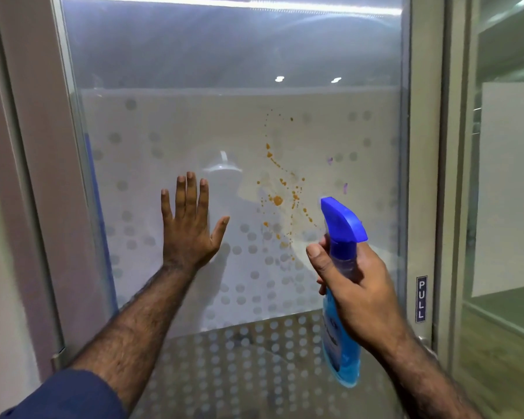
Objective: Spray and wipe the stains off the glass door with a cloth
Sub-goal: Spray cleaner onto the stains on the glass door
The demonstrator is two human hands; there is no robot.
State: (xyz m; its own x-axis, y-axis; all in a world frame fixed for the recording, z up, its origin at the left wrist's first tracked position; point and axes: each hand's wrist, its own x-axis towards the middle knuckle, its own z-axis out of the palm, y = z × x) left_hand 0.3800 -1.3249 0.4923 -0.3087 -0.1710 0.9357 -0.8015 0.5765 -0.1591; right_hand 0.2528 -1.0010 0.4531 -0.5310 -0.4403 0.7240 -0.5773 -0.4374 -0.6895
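Observation:
A glass door (170,128) with a frosted, dotted band fills the view. Orange-brown stains (277,200) are splattered over its middle right, and two small purple marks (345,188) sit further right. My left hand (188,228) lies flat on the glass with fingers spread, left of the stains, holding nothing. My right hand (354,285) grips a spray bottle (342,225) with blue liquid and a blue trigger head, held upright just below and right of the stains, nozzle facing the glass. No cloth is in view.
A metal door frame (34,176) runs down the left. On the right a frame post (424,176) carries a PULL label (421,298), with a handle part just below my right wrist. Beyond it is another glass panel (502,176).

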